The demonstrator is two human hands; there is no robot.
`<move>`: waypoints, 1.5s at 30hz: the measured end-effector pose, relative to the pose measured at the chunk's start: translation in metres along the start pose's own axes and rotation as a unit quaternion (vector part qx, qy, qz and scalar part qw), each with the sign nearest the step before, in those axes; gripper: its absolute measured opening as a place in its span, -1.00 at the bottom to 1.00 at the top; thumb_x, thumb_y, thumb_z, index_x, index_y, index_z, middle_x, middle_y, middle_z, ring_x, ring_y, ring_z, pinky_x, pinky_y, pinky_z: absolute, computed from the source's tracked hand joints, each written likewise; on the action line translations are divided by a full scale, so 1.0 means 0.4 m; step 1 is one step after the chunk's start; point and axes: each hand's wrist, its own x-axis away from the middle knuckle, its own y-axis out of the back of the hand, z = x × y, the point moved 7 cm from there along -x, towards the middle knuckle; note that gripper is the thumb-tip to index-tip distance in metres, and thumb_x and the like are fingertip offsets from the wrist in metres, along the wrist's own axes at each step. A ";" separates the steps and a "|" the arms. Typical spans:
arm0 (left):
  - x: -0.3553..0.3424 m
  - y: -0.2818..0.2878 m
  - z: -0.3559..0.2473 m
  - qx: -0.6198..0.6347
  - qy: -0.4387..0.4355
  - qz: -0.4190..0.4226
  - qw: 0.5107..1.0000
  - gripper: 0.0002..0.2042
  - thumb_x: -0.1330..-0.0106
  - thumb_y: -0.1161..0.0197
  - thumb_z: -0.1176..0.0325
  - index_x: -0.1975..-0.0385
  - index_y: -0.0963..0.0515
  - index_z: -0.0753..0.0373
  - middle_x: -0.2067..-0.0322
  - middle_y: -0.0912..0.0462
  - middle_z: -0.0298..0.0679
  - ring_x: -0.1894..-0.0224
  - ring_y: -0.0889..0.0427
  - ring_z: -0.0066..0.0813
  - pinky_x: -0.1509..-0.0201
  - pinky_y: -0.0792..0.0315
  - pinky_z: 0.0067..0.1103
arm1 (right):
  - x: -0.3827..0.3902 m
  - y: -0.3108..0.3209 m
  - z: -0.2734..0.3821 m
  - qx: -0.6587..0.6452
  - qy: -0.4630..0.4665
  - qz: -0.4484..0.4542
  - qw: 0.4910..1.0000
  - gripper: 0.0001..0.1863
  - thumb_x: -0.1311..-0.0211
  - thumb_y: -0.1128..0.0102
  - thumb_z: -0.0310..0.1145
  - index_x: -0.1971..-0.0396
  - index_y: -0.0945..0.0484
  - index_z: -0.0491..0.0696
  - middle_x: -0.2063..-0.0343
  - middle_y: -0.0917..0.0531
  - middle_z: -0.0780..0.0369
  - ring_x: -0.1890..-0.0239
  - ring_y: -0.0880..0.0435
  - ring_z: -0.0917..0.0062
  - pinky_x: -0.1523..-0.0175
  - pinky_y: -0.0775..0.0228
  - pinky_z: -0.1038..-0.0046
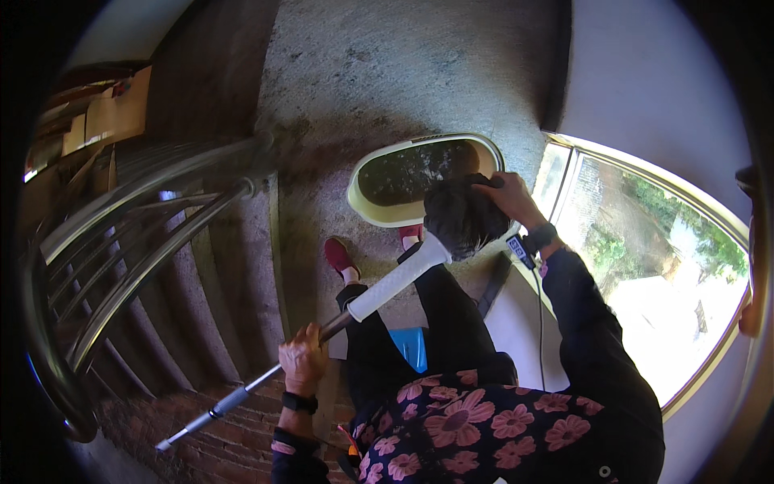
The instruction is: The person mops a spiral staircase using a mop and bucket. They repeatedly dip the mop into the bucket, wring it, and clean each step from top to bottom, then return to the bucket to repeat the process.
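Note:
A twist mop lies slantwise across in front of me. My left hand point(305, 359) is closed round its pole point(337, 324), below the white plastic sleeve point(395, 285). The grey lower shaft point(230, 402) runs on to the lower left. At the upper end hangs the dark, bunched mop head point(461, 216), and my right hand point(513, 199) grips its upper right side, with part of the fingers hidden. Just beyond the mop head stands a cream oval tub point(360, 208) holding dark water, part of its right side covered by the mop.
To the left, concrete stairs point(205, 294) go down beside a curved metal handrail point(133, 286). A bright window point(645, 258) fills the right wall. A small device with a cable point(520, 248) hangs by my right wrist. Something blue point(409, 347) shows between my legs.

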 end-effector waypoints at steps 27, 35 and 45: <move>0.053 0.024 0.132 0.044 0.101 -0.038 0.993 -0.88 0.04 -0.31 0.39 0.54 -0.52 0.22 0.62 -0.55 -0.15 0.56 -0.58 -0.11 0.47 -0.44 -0.33 | 0.061 -0.096 0.136 -0.476 -0.043 0.341 0.810 -0.17 0.04 -0.40 -0.52 -0.29 -0.22 -0.17 -0.11 -0.46 0.16 -0.02 -0.53 0.54 -0.12 -0.41 0.54; 0.073 0.018 0.110 0.120 0.073 -0.098 0.985 -0.89 0.07 -0.32 0.45 0.54 -0.53 0.24 0.63 -0.55 -0.14 0.59 -0.57 -0.10 0.52 -0.44 -0.38 | 0.061 -0.120 0.083 -0.482 -0.091 0.331 0.806 -0.24 0.08 -0.45 -0.50 -0.19 -0.31 -0.18 0.00 -0.52 0.20 -0.06 -0.52 0.50 -0.24 -0.33 0.48; 0.063 -0.009 0.091 0.142 0.096 -0.082 0.982 -0.84 0.02 -0.36 0.39 0.58 -0.50 0.26 0.67 -0.51 -0.14 0.62 -0.55 -0.11 0.54 -0.43 -0.39 | 0.059 -0.178 0.036 -0.616 -0.105 0.210 0.752 -0.38 0.06 -0.41 -0.48 -0.09 -0.40 -0.05 0.02 -0.54 0.28 -0.04 -0.51 0.51 -0.22 -0.33 0.40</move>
